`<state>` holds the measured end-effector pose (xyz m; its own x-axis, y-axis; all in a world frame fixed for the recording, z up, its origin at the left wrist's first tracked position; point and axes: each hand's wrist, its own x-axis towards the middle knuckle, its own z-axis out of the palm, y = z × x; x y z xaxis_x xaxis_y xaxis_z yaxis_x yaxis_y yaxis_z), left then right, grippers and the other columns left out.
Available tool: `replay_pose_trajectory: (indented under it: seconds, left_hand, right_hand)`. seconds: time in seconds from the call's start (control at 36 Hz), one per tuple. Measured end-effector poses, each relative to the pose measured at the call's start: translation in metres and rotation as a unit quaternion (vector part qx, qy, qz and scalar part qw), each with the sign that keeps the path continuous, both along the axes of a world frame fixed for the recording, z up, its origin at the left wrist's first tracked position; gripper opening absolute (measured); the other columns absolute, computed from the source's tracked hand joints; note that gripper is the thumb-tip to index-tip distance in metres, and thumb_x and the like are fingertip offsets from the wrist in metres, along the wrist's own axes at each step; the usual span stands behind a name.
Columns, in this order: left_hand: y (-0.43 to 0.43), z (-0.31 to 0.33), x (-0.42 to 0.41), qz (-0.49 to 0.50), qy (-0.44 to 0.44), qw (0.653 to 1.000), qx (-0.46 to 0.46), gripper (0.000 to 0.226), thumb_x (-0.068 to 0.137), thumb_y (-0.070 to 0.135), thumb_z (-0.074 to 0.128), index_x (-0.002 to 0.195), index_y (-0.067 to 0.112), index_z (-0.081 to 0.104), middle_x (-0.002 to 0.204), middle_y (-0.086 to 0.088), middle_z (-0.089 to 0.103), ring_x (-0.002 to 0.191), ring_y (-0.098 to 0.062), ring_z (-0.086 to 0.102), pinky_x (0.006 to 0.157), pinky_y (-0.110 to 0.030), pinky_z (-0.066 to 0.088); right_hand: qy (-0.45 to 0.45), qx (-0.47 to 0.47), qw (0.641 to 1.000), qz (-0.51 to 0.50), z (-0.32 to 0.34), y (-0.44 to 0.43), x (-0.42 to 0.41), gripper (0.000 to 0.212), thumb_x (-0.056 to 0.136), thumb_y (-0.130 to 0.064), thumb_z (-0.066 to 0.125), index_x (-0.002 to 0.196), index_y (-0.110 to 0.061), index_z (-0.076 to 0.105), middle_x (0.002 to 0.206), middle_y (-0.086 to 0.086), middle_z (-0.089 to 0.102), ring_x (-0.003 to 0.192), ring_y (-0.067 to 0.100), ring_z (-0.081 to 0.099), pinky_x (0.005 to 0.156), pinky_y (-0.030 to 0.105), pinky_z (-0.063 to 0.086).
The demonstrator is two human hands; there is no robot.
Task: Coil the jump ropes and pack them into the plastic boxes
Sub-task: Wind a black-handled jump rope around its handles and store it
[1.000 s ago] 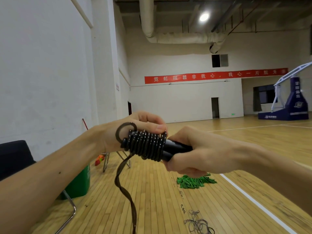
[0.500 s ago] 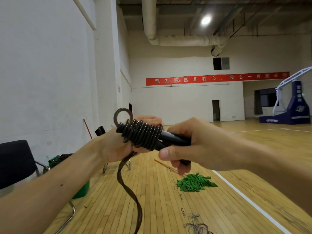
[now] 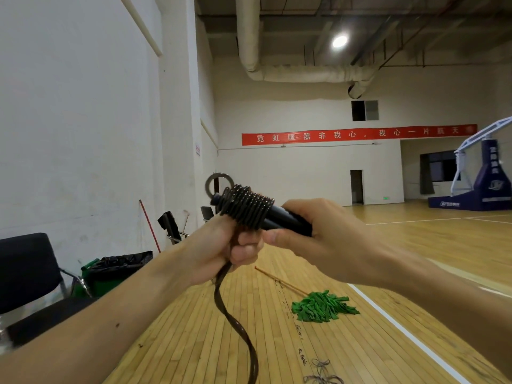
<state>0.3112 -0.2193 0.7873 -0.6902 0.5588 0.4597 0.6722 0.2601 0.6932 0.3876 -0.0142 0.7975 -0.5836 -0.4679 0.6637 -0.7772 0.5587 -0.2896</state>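
1. The right hand point(image 3: 321, 239) is gripping the black handle point(image 3: 285, 218) of the coiled jump rope point(image 3: 246, 207), holding it in mid-air.
2. The left hand point(image 3: 221, 245) is clutching the loose tail point(image 3: 235, 325) just beneath the coil.
3. The tail is hanging toward the wooden floor point(image 3: 194, 342).

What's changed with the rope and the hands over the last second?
The left-hand grip came off the top of the coil, dropped beneath it and now holds the loose rope just under the windings. The bundle rose a little, its looped end tilted higher. Unchanged: the right-hand grip stays on the black handles, and the rope still hangs toward the floor.
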Motion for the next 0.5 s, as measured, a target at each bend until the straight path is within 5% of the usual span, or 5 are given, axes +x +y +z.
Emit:
replay_pose_trajectory:
  seconds: [0.06, 0.11, 0.25, 0.39, 0.5]
  left_hand:
    - [0.006, -0.003, 0.009, -0.001, -0.049, 0.998, 0.028, 0.046, 0.108, 0.013, 0.025, 0.112, -0.031, 0.041, 0.047, 0.004, 0.032, 0.036, -0.006, 0.031, 0.038, -0.019, 0.030]
    - [0.012, -0.003, 0.018, -0.049, -0.156, 0.980, 0.111, 0.041, 0.103, 0.027, 0.039, 0.090, -0.002, 0.064, 0.048, 0.004, 0.034, 0.035, -0.007, 0.033, 0.036, -0.019, 0.029]
    - [0.014, -0.013, 0.025, -0.064, -0.221, 0.969, 0.090, 0.040, 0.102, 0.046, 0.040, 0.085, 0.014, 0.059, 0.053, 0.004, 0.028, 0.042, -0.011, 0.029, 0.043, -0.021, 0.027]
    - [0.033, -0.019, 0.035, 0.102, -0.008, 0.991, -0.091, 0.037, 0.106, 0.042, 0.032, 0.092, 0.018, 0.055, 0.058, -0.002, 0.035, 0.046, -0.003, 0.035, 0.049, -0.019, 0.033]
    - [0.042, -0.015, 0.044, 0.186, 0.197, 0.928, -0.254, 0.024, 0.103, 0.048, 0.043, 0.086, 0.031, 0.049, 0.074, 0.009, 0.052, 0.061, -0.003, 0.048, 0.060, -0.022, 0.038]
  right_hand:
    - [0.010, 0.002, 1.000, -0.025, -0.001, 0.001, -0.007, 0.025, 0.094, -0.041, 0.063, 0.086, -0.018, 0.062, 0.072, 0.009, 0.065, 0.048, 0.005, 0.046, 0.049, 0.024, 0.042]
    - [0.019, -0.002, 0.999, -0.048, -0.001, 0.001, -0.013, 0.026, 0.093, -0.043, 0.062, 0.088, -0.017, 0.062, 0.069, 0.005, 0.063, 0.050, 0.005, 0.045, 0.050, 0.025, 0.042]
    - [0.043, -0.062, 0.991, -0.113, 0.006, 0.016, -0.032, 0.021, 0.097, -0.035, 0.063, 0.082, -0.023, 0.055, 0.067, -0.004, 0.057, 0.048, 0.005, 0.046, 0.049, 0.014, 0.040]
    - [0.018, -0.011, 0.984, -0.177, -0.001, 0.024, -0.054, 0.029, 0.098, -0.037, 0.063, 0.077, -0.020, 0.053, 0.065, -0.003, 0.055, 0.051, 0.010, 0.045, 0.047, 0.016, 0.037]
    - [-0.006, 0.046, 0.976, -0.214, -0.003, 0.025, -0.060, 0.032, 0.100, -0.037, 0.061, 0.074, -0.026, 0.047, 0.065, -0.006, 0.053, 0.051, 0.009, 0.044, 0.044, 0.019, 0.031]
